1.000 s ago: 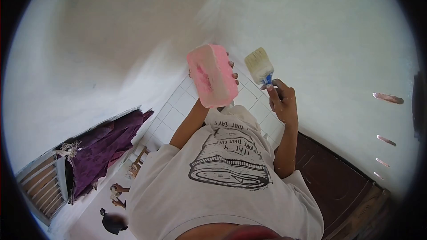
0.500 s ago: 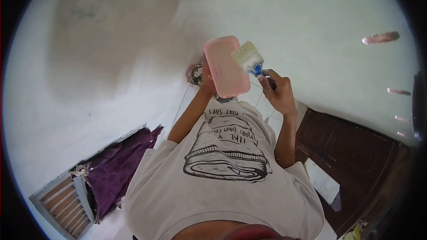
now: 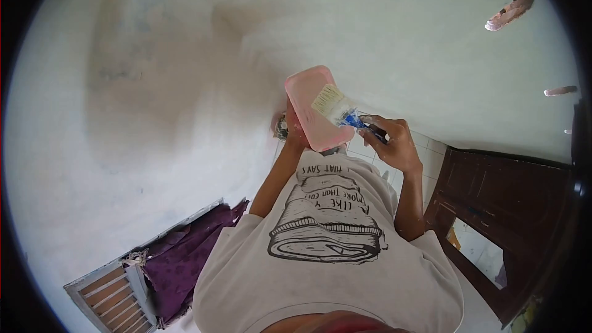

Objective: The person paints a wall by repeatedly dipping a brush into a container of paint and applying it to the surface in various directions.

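A pink rectangular tray (image 3: 306, 100) is held at its left side by my left hand (image 3: 295, 126), whose fingers are mostly hidden behind it. My right hand (image 3: 393, 142) grips the blue handle of a wide paintbrush (image 3: 336, 106). The brush's pale bristles point up and left and overlap the tray in view; whether they touch it I cannot tell. Whitish paint marks the brush's base and specks my right fingers.
A wall (image 3: 154, 86) with a brownish unevenly coated area rises ahead and left. Purple cloth (image 3: 185, 259) hangs by a slatted window frame (image 3: 111, 296) at the lower left. A dark brown door (image 3: 493, 197) is at the right. White floor tiles (image 3: 431, 159) show beyond my right hand.
The brush has tilted further left, and more of its blue handle shows in my right hand. Tray and both hands sit slightly lower in view as the camera view has shifted.
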Demonstrator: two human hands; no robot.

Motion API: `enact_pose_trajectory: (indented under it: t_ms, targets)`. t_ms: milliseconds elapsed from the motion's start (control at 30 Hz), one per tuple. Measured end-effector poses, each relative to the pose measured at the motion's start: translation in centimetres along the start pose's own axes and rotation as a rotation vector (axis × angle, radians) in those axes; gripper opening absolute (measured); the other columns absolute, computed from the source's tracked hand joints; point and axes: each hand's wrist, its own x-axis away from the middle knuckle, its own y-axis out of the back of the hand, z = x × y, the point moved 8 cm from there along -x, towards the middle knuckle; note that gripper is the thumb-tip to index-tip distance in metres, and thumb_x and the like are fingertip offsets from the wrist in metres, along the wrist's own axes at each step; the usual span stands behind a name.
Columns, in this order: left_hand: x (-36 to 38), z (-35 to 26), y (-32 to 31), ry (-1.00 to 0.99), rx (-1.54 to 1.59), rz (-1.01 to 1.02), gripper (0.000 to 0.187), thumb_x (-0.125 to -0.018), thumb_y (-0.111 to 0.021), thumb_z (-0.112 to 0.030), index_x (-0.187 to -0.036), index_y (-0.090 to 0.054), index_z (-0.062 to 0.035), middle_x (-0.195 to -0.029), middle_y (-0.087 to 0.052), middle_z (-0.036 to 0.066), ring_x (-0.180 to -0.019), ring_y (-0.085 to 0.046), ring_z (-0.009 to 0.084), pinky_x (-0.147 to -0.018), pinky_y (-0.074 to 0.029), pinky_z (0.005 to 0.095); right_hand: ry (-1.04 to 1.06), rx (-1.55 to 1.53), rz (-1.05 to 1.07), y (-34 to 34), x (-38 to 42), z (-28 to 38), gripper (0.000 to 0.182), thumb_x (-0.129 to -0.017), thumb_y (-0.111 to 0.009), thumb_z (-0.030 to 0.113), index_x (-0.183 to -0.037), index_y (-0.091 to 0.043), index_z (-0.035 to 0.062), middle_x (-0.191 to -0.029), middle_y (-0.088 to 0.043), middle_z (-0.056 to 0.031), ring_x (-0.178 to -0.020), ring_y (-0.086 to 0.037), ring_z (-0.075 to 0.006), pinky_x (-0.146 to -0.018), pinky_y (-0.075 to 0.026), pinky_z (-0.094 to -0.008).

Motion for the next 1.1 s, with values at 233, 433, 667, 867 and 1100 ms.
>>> enact_pose_trajectory:
  t_ms: [233, 433, 667, 867, 1100]
  targets:
    - [0.2, 0.2, -1.7, 0.021, 0.061, -0.129, 0.069, -0.099, -0.042, -0.062, -0.144, -0.043, -0.0092, -0.129, -0.059, 0.018, -0.115, -0.061, 0.0307, -0.095, -0.053, 0.0466, 0.041, 0.019, 0.080, 0.5, -0.5, 0.7, 0.028, -0.090, -0.071, 0.005, -0.117, -0.066, -0.0007, -0.060, -0.064, -0.0095, -0.048, -0.056, -0.0130, -0.049, -0.041, -0.0278]
    - [0.6, -0.5, -2.2, -0.129, -0.627, -0.073, 0.056, -0.102, -0.048, -0.050, -0.133, -0.051, -0.0038, -0.116, -0.065, 0.013, -0.101, -0.067, 0.0226, -0.084, -0.057, 0.0375, -0.061, 0.180, 0.204, 0.1, -0.6, -0.6, 0.031, -0.086, -0.073, 0.012, -0.115, -0.066, 0.0041, -0.071, -0.068, -0.0165, -0.056, -0.062, -0.0305, -0.059, -0.049, -0.0373]
    - [0.7, 1.6, -2.3, 0.114, 0.067, -0.059, 0.067, -0.097, -0.043, -0.063, -0.136, -0.050, -0.0092, -0.121, -0.063, 0.012, -0.104, -0.065, 0.0233, -0.087, -0.056, 0.0392, -0.095, 0.252, 0.201, 1.0, -1.0, -0.1, 0.017, -0.086, -0.072, 0.015, -0.098, -0.074, 0.0049, -0.075, -0.070, -0.0167, -0.067, -0.066, -0.0347, -0.066, -0.052, -0.0413]
    - [1.0, 4.4, -0.5, 0.201, 0.001, -0.117, 0.082, -0.091, -0.037, -0.080, -0.143, -0.046, -0.0160, -0.131, -0.059, 0.010, -0.112, -0.063, 0.0247, -0.094, -0.054, 0.0416, -0.008, 0.503, 0.253, -0.6, -2.7, -1.5, 0.018, -0.082, -0.065, 0.015, -0.096, -0.074, 0.0069, -0.076, -0.069, -0.0149, -0.080, -0.065, -0.0346, -0.080, -0.052, -0.0470]
    - [0.7, 5.7, 2.6, 0.207, -0.010, -0.084, 0.075, -0.097, -0.035, -0.072, -0.148, -0.042, -0.0174, -0.137, -0.056, 0.007, -0.122, -0.058, 0.0255, -0.101, -0.051, 0.0429, -0.077, 0.528, 0.354, -3.4, -3.3, -4.6, 0.024, -0.082, -0.067, 0.018, -0.103, -0.077, 0.0115, -0.090, -0.073, -0.0104, -0.094, -0.064, -0.0301, -0.088, -0.052, -0.0421]
